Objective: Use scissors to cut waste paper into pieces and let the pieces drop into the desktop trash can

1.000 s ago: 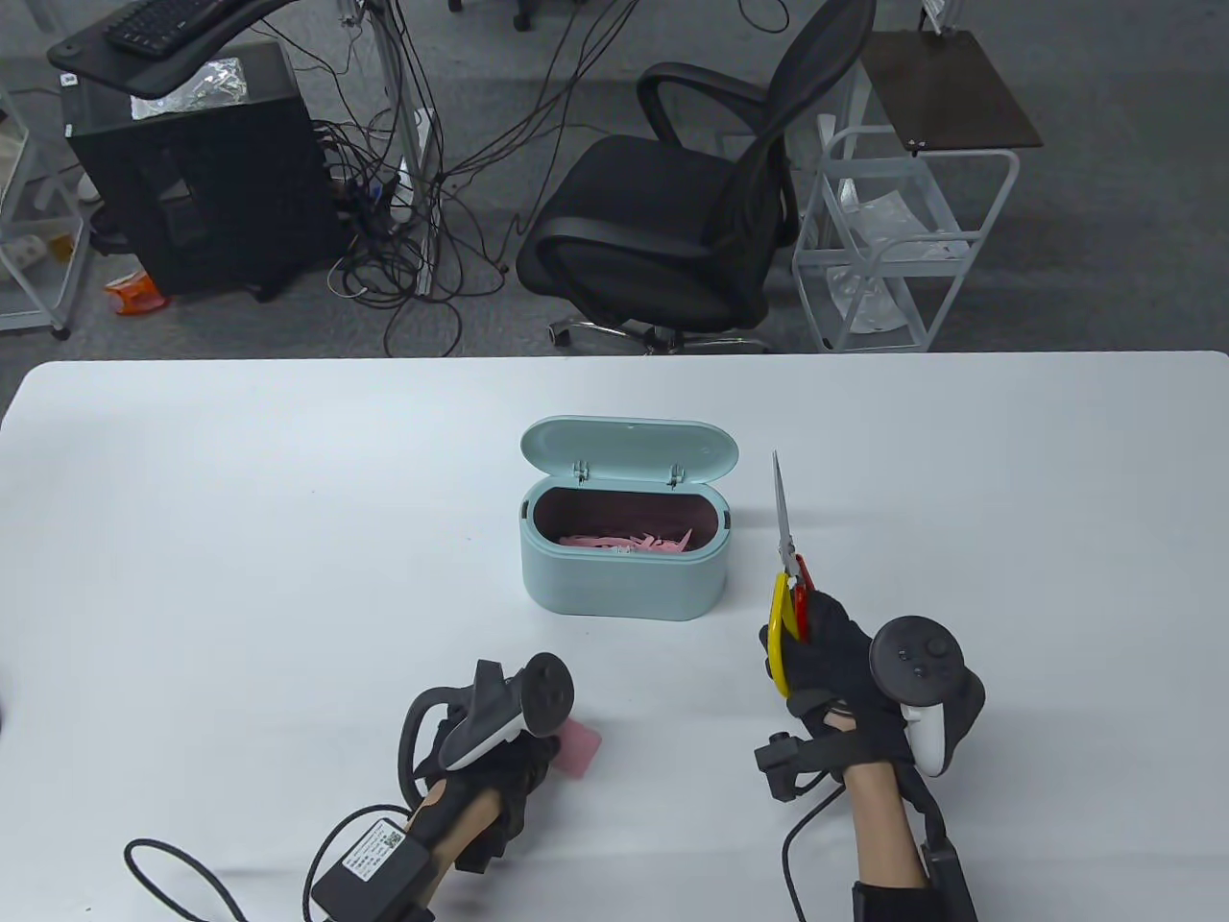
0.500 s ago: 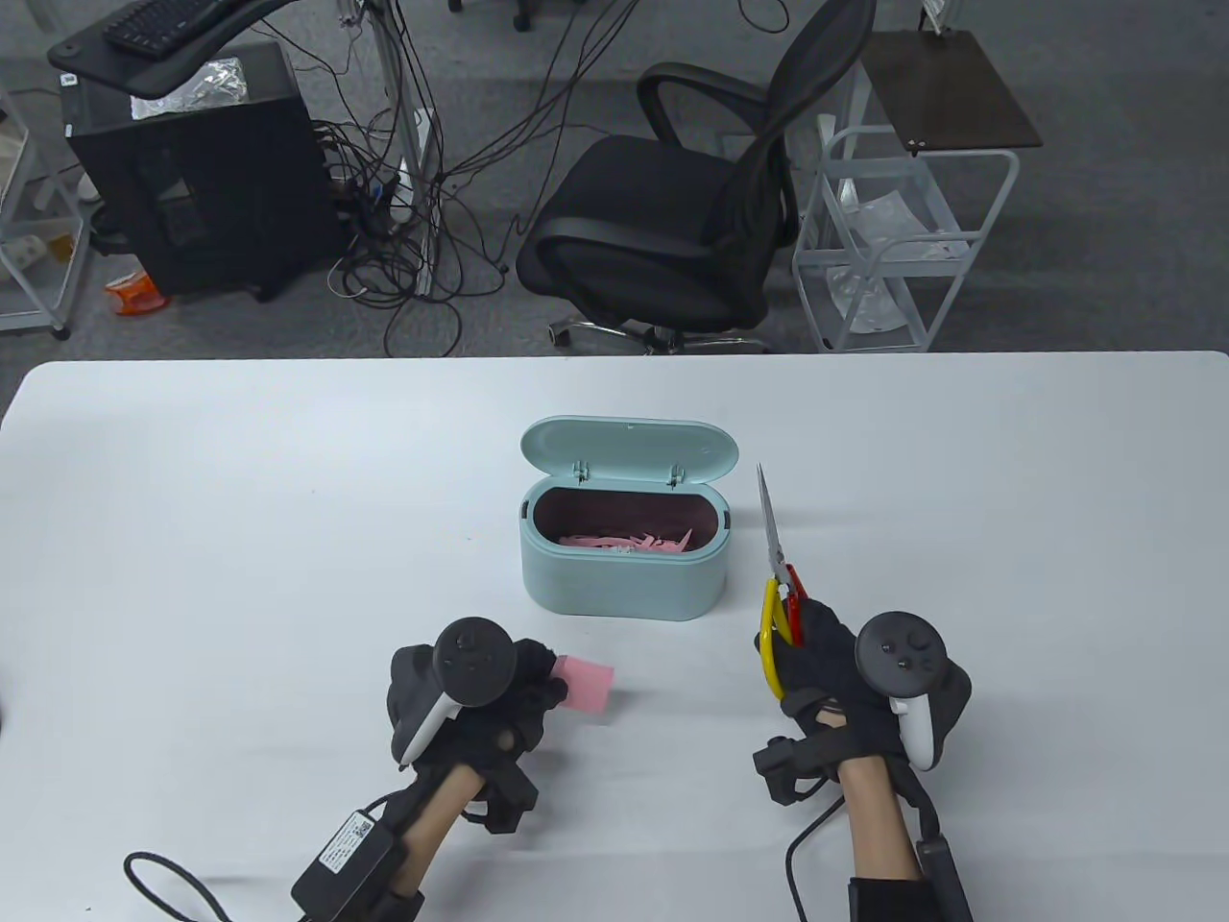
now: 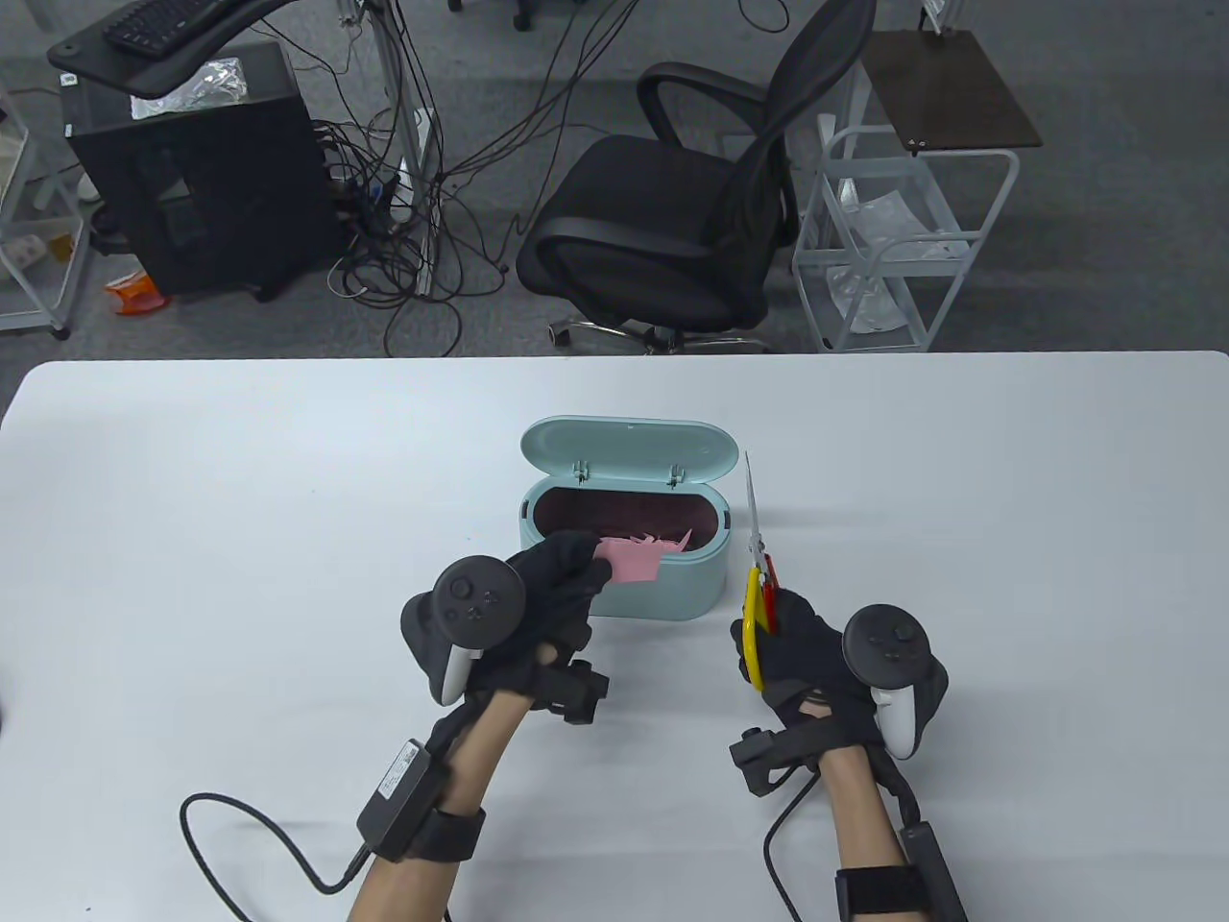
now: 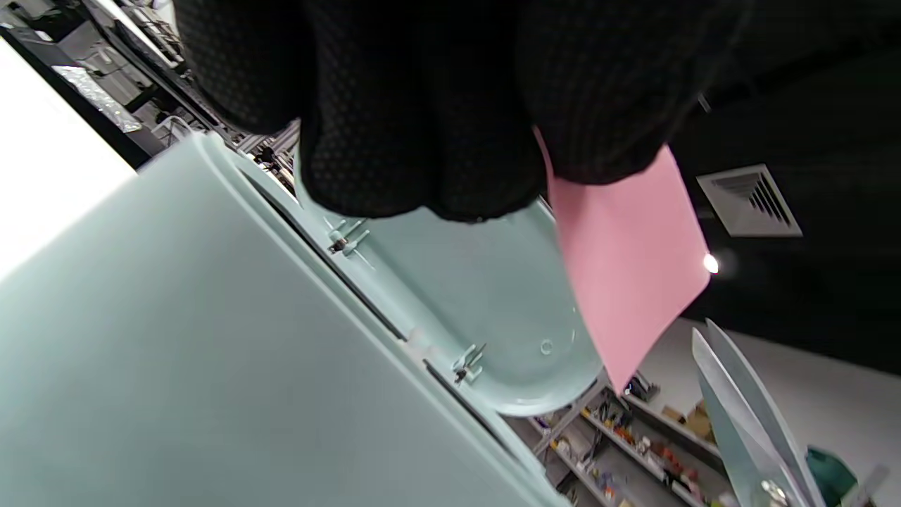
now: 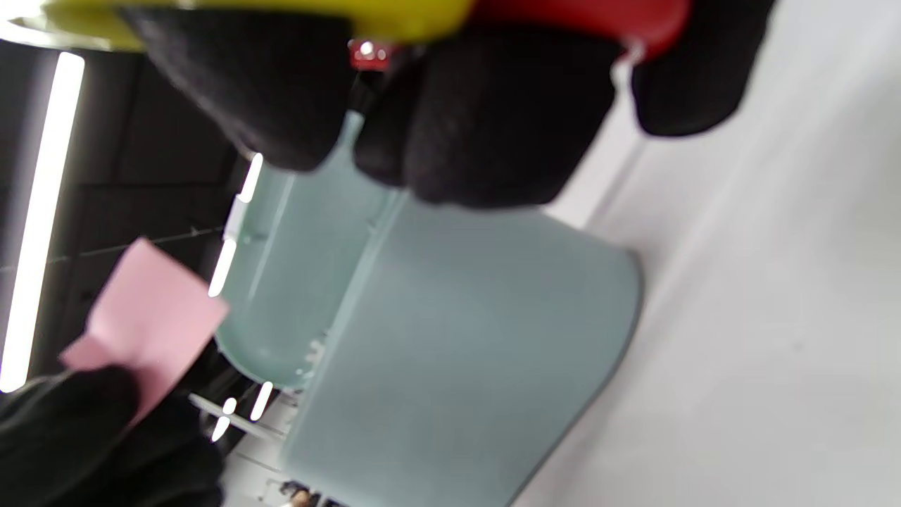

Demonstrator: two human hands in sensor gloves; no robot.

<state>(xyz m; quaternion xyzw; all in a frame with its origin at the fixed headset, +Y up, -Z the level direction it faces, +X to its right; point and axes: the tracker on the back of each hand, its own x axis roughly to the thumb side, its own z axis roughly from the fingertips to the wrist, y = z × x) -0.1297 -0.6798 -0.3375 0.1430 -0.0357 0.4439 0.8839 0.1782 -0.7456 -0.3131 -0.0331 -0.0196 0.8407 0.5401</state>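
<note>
A pale green desktop trash can point(image 3: 672, 588) stands mid-table with its lid point(image 3: 629, 448) open; pink scraps point(image 3: 662, 540) lie inside. My left hand point(image 3: 566, 571) pinches a pink paper piece point(image 3: 632, 561) at the can's near rim. In the left wrist view the paper point(image 4: 626, 267) hangs from my fingers point(image 4: 422, 105) beside the can point(image 4: 176, 352). My right hand point(image 3: 797, 648) grips the yellow and red scissors point(image 3: 759, 567) just right of the can, blades together, pointing away. In the right wrist view my fingers point(image 5: 486, 113) wrap the handles point(image 5: 352, 14); paper point(image 5: 151, 317) shows left.
Beyond the white table point(image 3: 240, 499) stand a black office chair point(image 3: 691, 211), a white wire cart point(image 3: 893, 240) and a black computer case point(image 3: 192, 173) with tangled cables. A cable point(image 3: 259, 845) trails from my left wrist over the table's near part.
My left hand lifted the pink paper from the table's near part and carried it up to the can's near rim. My right hand with the scissors drifted slightly left, closer to the can.
</note>
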